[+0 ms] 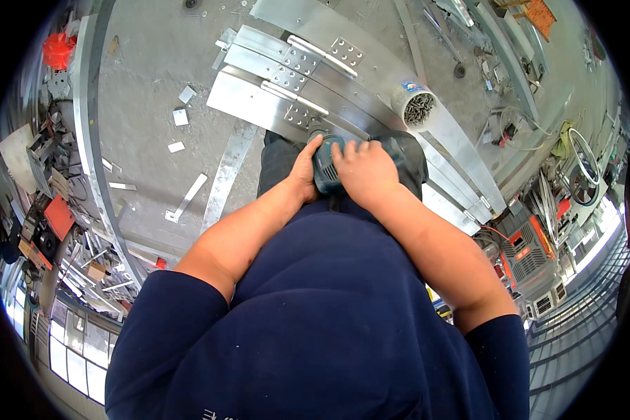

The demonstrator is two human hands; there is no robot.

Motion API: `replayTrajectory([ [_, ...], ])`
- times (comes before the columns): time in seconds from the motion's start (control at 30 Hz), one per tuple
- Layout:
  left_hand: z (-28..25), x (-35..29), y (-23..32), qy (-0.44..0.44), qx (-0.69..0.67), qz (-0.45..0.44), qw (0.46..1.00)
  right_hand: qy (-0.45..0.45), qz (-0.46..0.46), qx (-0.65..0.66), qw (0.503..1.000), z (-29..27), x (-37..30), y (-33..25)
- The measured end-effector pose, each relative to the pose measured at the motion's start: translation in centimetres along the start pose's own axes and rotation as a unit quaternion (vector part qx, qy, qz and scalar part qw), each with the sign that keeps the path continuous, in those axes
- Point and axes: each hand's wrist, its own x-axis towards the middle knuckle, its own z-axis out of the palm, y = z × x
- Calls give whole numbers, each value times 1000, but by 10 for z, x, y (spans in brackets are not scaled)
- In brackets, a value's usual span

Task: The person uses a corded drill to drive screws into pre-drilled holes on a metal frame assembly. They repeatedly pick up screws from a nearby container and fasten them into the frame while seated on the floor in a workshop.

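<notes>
Both of my hands are closed around a dark teal power drill [327, 166] in front of my belly. My left hand [304, 168] wraps its left side near the front, while my right hand [366, 169] grips it from above and the right. The drill's nose points at the near edge of a long metal panel [248, 98] lying across my knees; the tip is hard to make out. Hinges [295, 91] with rows of round holes or screw heads join several long metal strips there. A white tub [418, 110] full of screws stands on the metal at the right.
Metal offcuts [182, 116] and a flat metal bar [231, 171] lie on the grey floor to the left. A long metal beam [91, 126] runs along that side, with scrap beyond it. At the right are an orange-and-grey machine [528, 252] and more metal profiles [511, 56].
</notes>
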Motion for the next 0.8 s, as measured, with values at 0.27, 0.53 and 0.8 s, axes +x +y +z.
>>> replayTrajectory([
  [0.27, 4, 3, 4, 17, 67, 30, 997, -54, 66, 89, 992, 6, -13, 4],
  [0.53, -1, -26, 14, 128, 271, -5, 954, -35, 72, 150, 985, 16, -27, 7],
  [0.8, -45, -64, 45, 151, 484, 328, 797, 37, 175, 323, 929, -61, -95, -18],
])
